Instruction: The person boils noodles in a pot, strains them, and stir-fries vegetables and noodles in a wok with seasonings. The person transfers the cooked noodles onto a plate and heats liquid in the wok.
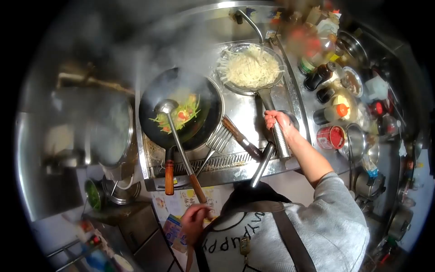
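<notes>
Steamy stovetop (240, 108): at one o'clock, my strainer (265, 96) of pale shreds (251, 70), its handle (281, 144) wrapped tight in my right hand (278, 121); at ten, wok (155, 94) and ladle (166, 107). Whether my left hand (195, 221) grips the ladle, I can't tell. Sweatshirt (333, 231) reads "PUPPY".

Wok (152, 102) on the stove (236, 108), vegetable pieces (185, 114) and ladle head (166, 106) inside it, spatula (219, 139) right of the wok, strainer (265, 95) holding shreds (250, 68) behind the spatula, bottles (333, 113) and tub (334, 137) on the counter (311, 109) farther right
</notes>
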A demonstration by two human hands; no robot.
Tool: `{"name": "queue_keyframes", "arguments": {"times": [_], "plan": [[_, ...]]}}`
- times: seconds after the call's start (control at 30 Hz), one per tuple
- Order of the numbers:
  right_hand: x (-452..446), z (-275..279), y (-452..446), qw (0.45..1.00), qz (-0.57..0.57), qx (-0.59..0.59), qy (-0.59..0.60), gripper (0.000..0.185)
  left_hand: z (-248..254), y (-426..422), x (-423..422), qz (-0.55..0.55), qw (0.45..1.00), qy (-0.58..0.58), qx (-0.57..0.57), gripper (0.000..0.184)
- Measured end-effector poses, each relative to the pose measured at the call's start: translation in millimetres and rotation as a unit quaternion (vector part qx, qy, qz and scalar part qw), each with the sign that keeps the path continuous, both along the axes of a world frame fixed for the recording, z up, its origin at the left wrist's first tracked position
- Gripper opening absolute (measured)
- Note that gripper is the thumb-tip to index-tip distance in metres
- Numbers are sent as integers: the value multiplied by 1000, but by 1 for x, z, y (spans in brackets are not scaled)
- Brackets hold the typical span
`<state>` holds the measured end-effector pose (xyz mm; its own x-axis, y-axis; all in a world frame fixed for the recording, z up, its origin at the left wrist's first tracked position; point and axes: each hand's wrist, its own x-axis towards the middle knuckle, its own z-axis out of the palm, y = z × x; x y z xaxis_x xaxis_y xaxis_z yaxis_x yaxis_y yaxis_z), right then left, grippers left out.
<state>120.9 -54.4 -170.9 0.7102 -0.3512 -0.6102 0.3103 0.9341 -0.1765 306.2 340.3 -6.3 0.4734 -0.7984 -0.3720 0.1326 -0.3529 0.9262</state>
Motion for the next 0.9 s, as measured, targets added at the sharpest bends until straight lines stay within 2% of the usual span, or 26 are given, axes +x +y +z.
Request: {"name": "queue_keyframes", "arguments": {"times": [0.03, 0.07, 0.13, 0.17, 0.2, 0.23, 0.27, 0.33, 0.4, 0.47, 0.53, 0.57, 0.6, 0.67, 0.73, 0.8, 0.87, 0.9], "plan": [[2, 5, 1, 999, -7, -20, 28, 11, -9, -14, 1, -72, 995, 55, -27, 12], [4, 13, 5, 997, -13, -38, 59, 8, -30, -21, -3, -68, 993, 94, -8, 14], [13, 37, 7, 950, 29, -164, 263, 25, -48, -31, -11, -65, 987, 149, 4, 19], [9, 46, 2, 885, 91, -268, 370, 50, -49, -39, -12, -69, 984, 162, -7, 21], [5, 36, -8, 739, 161, -493, 430, 62, -51, -41, -10, -73, 982, 175, -16, 23], [6, 38, -14, 510, 184, -659, 522, 75, -58, -38, -8, -74, 977, 198, -17, 26], [7, 44, -27, 363, 189, -760, 504, 80, -68, -37, -7, -72, 978, 196, -16, 26], [57, 61, -39, 310, 221, -808, 450, 85, -85, -30, -4, -65, 981, 184, -6, 26], [114, 62, -55, 251, 313, -818, 412, 84, -104, -25, -4, -68, 989, 132, 7, 22], [164, -20, -90, 106, 314, -835, 438, 81, -96, -30, -7, -20, 991, 133, 1, 21], [200, -50, -115, 95, 361, -841, 392, 75, -99, -28, -7, 9, 990, 136, 42, 23], [214, -62, -125, 86, 353, -846, 389, 69, -100, -26, -12, 51, 987, 154, 10, 23], [232, -72, -134, 100, 314, -852, 407, 69, -99, -25, -26, 147, 974, 170, 20, 23], [269, -85, -158, 124, 237, -854, 446, 68, -100, -26, -35, 182, 967, 179, 23, 23], [298, -91, -189, 144, 232, -812, 516, 63, -92, -38, -43, 193, 962, 186, 44, 23], [326, -93, -226, 149, 223, -769, 581, 58, -107, -35, -45, 178, 969, 162, 56, 28], [334, -61, -245, 254, 373, -657, 604, 65, -119, -28, -48, 218, 960, 140, 103, 29], [328, -58, -255, 241, 417, -679, 554, 68, -124, -26, -50, 228, 957, 147, 99, 30]]}}
